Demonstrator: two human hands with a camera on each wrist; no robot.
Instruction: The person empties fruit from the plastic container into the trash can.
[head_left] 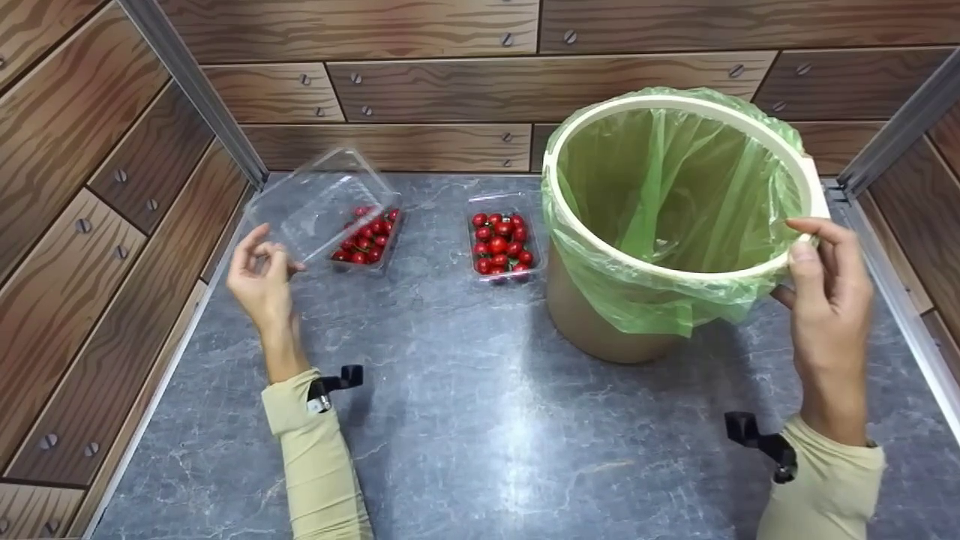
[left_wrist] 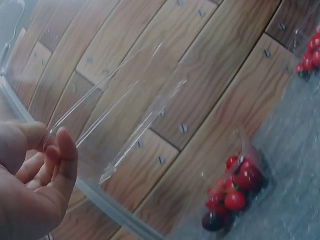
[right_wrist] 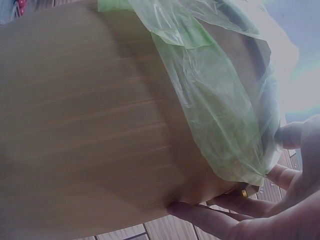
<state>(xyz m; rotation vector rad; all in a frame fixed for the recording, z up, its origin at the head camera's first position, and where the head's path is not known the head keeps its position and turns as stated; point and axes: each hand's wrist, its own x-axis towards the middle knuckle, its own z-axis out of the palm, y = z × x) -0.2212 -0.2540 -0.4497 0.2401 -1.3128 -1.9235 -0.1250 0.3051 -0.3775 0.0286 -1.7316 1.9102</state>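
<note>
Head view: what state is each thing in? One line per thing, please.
Lid: raised and tilted, pinched by the left hand.
Left box: holding tomatoes; looks open.
Right box: holding tomatoes; open or covered, cannot tell.
Bin: open-topped, lined, gripped at the rim by the right hand.
Bag: spread inside the bin, edge hanging outside.

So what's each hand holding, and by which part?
The left hand pinches a clear plastic lid by its near edge; the right hand grips the lined bin by the right side of its rim.
</note>
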